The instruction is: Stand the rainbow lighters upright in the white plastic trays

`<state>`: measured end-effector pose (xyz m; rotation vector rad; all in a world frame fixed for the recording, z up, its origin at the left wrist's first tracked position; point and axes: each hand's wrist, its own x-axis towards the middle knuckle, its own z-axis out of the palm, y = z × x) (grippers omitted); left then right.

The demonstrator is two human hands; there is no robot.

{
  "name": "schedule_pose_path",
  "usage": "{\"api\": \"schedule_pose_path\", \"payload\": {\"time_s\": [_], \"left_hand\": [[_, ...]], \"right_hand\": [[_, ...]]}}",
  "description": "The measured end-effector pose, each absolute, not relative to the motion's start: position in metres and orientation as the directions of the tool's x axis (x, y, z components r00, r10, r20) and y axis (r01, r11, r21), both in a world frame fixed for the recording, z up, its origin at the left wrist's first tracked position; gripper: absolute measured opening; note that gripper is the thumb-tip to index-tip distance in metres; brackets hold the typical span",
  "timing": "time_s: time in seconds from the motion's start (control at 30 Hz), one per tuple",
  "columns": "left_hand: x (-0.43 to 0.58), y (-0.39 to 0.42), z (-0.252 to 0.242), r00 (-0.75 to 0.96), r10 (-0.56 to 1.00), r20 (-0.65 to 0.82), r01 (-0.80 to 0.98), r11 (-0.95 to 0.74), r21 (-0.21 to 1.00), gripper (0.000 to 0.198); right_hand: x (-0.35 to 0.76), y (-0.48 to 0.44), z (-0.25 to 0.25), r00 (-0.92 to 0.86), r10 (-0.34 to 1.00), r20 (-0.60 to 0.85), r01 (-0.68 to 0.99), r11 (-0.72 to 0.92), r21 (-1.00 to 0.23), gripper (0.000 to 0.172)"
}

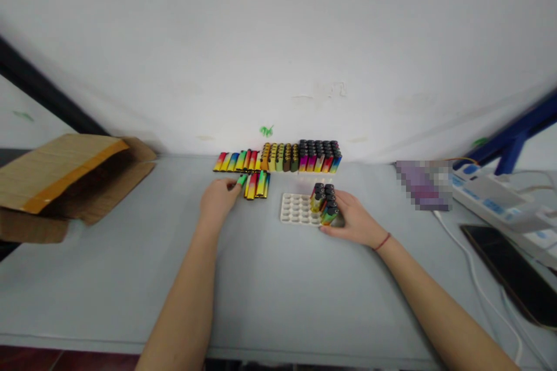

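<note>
My left hand (219, 200) is closed in a pinch on a green-ended lighter (242, 180), right beside a small bunch of rainbow lighters (257, 184) lying flat on the grey table (270, 284). My right hand (354, 219) rests at the right end of a white tray (293, 208) with round holes, fingers curled against several black-capped lighters (324, 202) standing upright in it. Behind, along the wall, runs a row of lying lighters (237, 160) and a full tray of upright lighters (302, 156).
An open cardboard box (65, 182) lies on its side at the left. At the right are a blurred purple object (424, 185), a white power strip (496, 200) with cables, and a dark phone (513, 275). A white wall stands behind the table.
</note>
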<state>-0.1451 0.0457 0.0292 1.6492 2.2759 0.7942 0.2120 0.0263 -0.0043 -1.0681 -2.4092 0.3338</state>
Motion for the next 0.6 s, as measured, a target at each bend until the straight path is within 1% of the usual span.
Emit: {"api": "schedule_pose_path", "payload": {"time_s": [0.07, 0.2, 0.27, 0.33, 0.4, 0.47, 0.53, 0.6], "left_hand": [[-0.144, 0.043, 0.034, -0.363, 0.927, 0.099, 0.807, 0.259, 0.531, 0.01], [-0.144, 0.04, 0.038, -0.354, 0.934, 0.05, 0.81, 0.279, 0.515, 0.012], [-0.143, 0.041, 0.037, -0.333, 0.941, 0.058, 0.829, 0.263, 0.494, 0.008], [-0.14, 0.042, 0.038, -0.327, 0.937, 0.122, 0.84, 0.229, 0.492, 0.011], [-0.134, 0.043, 0.04, -0.356, 0.911, 0.208, 0.811, 0.191, 0.553, 0.019], [-0.125, 0.043, 0.043, -0.388, 0.89, 0.239, 0.74, 0.147, 0.657, 0.026], [-0.113, 0.042, 0.045, -0.372, 0.906, 0.201, 0.629, 0.087, 0.773, 0.033], [-0.099, 0.041, 0.046, -0.317, 0.936, 0.154, 0.471, 0.015, 0.882, 0.038]], "right_hand": [[0.212, 0.026, -0.004, -0.579, 0.748, 0.324, 0.63, 0.663, -0.404, 0.074], [0.213, 0.026, -0.005, -0.579, 0.754, 0.311, 0.642, 0.657, -0.396, 0.074], [0.213, 0.026, -0.005, -0.58, 0.755, 0.308, 0.646, 0.655, -0.391, 0.074], [0.213, 0.026, -0.005, -0.579, 0.754, 0.31, 0.645, 0.656, -0.391, 0.073], [0.213, 0.026, -0.005, -0.579, 0.753, 0.313, 0.643, 0.658, -0.393, 0.073], [0.213, 0.026, -0.005, -0.581, 0.753, 0.309, 0.642, 0.658, -0.393, 0.074], [0.212, 0.026, -0.004, -0.581, 0.754, 0.306, 0.645, 0.656, -0.393, 0.075], [0.212, 0.026, -0.004, -0.574, 0.759, 0.308, 0.65, 0.651, -0.393, 0.076]]}}
